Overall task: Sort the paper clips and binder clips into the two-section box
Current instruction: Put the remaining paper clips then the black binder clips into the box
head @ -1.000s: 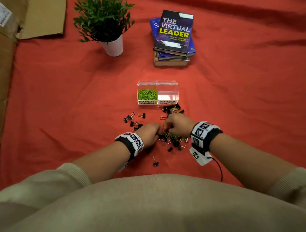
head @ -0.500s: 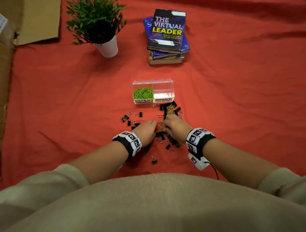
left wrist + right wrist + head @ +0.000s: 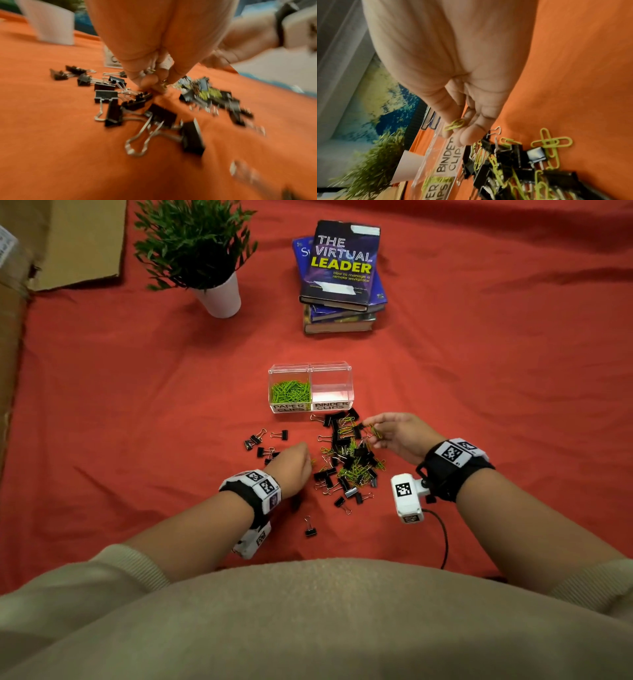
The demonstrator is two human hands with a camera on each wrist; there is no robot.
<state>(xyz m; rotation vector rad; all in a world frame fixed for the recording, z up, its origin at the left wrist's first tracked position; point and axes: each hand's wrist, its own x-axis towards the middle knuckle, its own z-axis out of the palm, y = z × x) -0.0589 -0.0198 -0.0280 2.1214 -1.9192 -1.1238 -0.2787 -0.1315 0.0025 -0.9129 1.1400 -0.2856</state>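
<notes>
Head view. We log a clear two-section box (image 3: 310, 388) on the red cloth (image 3: 137, 392): green paper clips (image 3: 291, 392) fill its left section, labelled PAPER CLIPS; the right section, labelled BINDER CLIPS, shows no clips. A mixed pile (image 3: 349, 460) of black binder clips and green paper clips starts just in front of the box. Our right hand (image 3: 399, 434) hovers at the pile's right edge, pinching a green clip (image 3: 375, 430). Our left hand (image 3: 294, 465) sits fisted at the pile's left edge, beside a smaller scatter of binder clips (image 3: 263, 443). A plant pot (image 3: 219, 294) and a stack of books (image 3: 340, 278) stand well beyond the box; open cloth lies left and right of the pile. Cardboard (image 3: 78, 241) borders the far left.

Left wrist view, blurred. Left hand (image 3: 154, 54), fingers curled tight; we cannot tell what they hold. Binder clips (image 3: 109, 94) lie around the fingertips.

Right wrist view. Right hand (image 3: 453, 81), thumb and fingertip pinching the green clip (image 3: 454, 124) near the box's BINDER CLIPS label (image 3: 450, 155); pile (image 3: 513, 169) just below.
</notes>
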